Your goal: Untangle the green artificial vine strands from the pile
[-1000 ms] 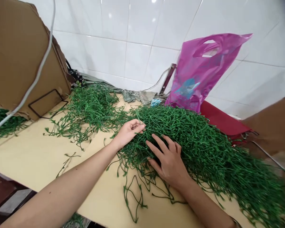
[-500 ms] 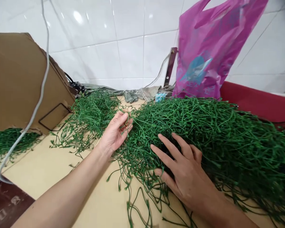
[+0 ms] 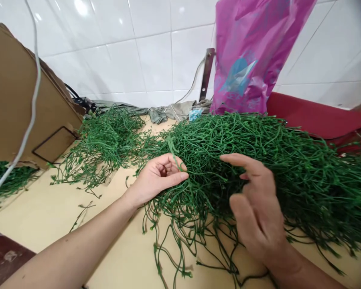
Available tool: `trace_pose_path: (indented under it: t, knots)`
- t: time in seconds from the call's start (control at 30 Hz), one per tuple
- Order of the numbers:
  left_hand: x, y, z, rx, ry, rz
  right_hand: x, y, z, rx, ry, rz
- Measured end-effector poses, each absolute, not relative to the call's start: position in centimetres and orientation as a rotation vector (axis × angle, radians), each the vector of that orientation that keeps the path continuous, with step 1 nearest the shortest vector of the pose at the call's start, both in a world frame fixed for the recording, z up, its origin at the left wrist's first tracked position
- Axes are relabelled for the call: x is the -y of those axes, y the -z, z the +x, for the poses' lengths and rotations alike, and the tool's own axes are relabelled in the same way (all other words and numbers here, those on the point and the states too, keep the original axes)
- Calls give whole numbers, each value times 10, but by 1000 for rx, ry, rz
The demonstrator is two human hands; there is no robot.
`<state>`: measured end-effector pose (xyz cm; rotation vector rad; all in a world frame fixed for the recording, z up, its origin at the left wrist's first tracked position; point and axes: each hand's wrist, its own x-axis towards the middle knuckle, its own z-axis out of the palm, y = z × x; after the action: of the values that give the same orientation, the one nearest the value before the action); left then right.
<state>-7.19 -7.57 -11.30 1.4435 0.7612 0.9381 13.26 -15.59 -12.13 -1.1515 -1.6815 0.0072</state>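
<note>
A big heap of thin green plastic stems (image 3: 216, 140) with small knobby tips spreads over the table from the middle to the right. My left hand (image 3: 164, 174) pinches one green stem (image 3: 175, 154) between thumb and fingertips, over the heap's left edge. Its upper end stands up above my fingers. To the right, my right hand (image 3: 258, 204) is raised over the heap, thumb and index finger apart and the other fingers curled. I see nothing between its fingers.
A smaller pile of green stems (image 3: 108, 136) lies to the left, beside a cardboard box (image 3: 24, 100) with a grey cable (image 3: 34, 92) in front. At the back, a pink plastic bag (image 3: 246, 56) stands against the tiled wall near a red surface (image 3: 313, 116). Crumpled grey cloth (image 3: 158, 115) lies along the wall.
My left hand has moved right and a little down, with a stem now upright in its pinch. My right hand has lifted off the heap and turned, moving right. The view has shifted slightly.
</note>
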Motion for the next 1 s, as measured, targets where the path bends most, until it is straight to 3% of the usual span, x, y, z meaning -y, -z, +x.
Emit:
trace_pose_path:
  t: [0.17, 0.6, 1.0]
  knots:
    - [82, 111, -66, -748, -970, 1501, 154, 115, 128, 1765, 114, -1122]
    - [96, 111, -61, -781, -894, 1879, 155, 127, 117, 1857, 14, -1264]
    - [93, 115, -60, -662, -762, 1577, 155, 124, 122, 2079, -59, -1243]
